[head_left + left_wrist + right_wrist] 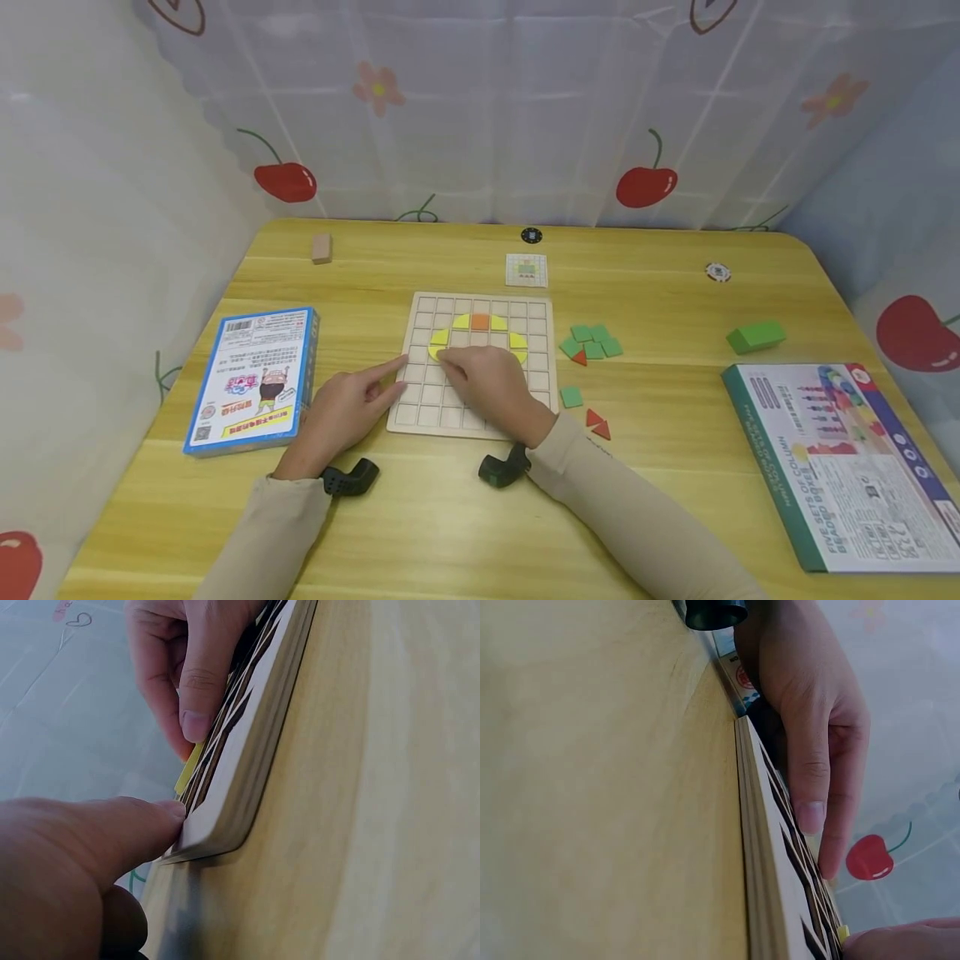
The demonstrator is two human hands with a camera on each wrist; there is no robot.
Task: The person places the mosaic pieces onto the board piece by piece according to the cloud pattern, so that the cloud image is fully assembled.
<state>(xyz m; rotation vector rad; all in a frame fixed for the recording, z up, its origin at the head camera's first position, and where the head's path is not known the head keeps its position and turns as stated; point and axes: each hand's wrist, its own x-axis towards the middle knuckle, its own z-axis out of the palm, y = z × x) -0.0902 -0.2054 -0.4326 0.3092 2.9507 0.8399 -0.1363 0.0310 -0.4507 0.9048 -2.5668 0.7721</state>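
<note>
A wooden grid board (420,408) lies mid-table, carrying a ring of yellow pieces (517,342) with an orange square (481,321) at its top. My right hand (442,357) lies over the board and its fingertips pinch a yellow piece (187,769) at the ring's left side; that piece looks tipped up off the grid. My left hand (401,375) is beside the board's left edge (247,780), with its straight index finger and thumb touching that edge. The right wrist view shows the left hand's fingers (810,817) lying along the board's rim (761,862).
A blue card box (251,379) lies at the left. Green squares (592,342) and red triangles (597,423) sit right of the board. Further right are a green block (755,336) and a large box (840,462). At the back are a pattern card (527,270), a small wooden block (322,247) and two chips.
</note>
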